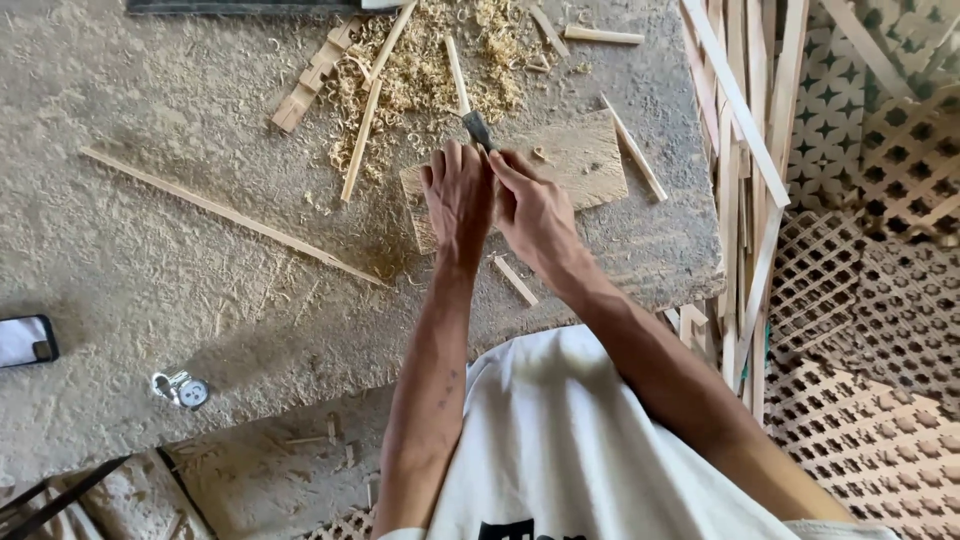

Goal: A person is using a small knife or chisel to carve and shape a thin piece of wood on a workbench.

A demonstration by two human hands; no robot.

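Both hands meet just above the middle of the view, over a flat wooden board (580,160) that lies on the dusty bench (150,250). The left hand (458,200) is curled shut with its back to the camera, knuckles toward 12 o'clock, and the right hand (535,215) closes in against it from 4 o'clock; between them they grip a chisel (477,128) whose dark metal part sticks out from the fingers toward 12 o'clock and carries on into a pale wooden strip (457,72) pointing up into a heap of wood shavings (430,65). What the palms enclose below the metal cannot be seen. At 11 o'clock from the hands a thin stick (362,140) lies almost upright in the view along the edge of the shavings, and farther out at 10 o'clock rests a notched wooden piece (310,80). A long thin slat (230,215) runs slantwise across the bench at 9 o'clock, well apart from the hands. Another short stick (635,150) lies along the board's right edge at 2 o'clock, and a small offcut (515,280) sits just below the wrists at 6 o'clock. Toward 8 o'clock, near the bench's front edge, are a small round metal object (182,390) and, at the far left border, a phone (25,340). At 3 o'clock a bundle of long slats (745,150) leans beside the bench, with lattice panels (880,330) behind and below it.
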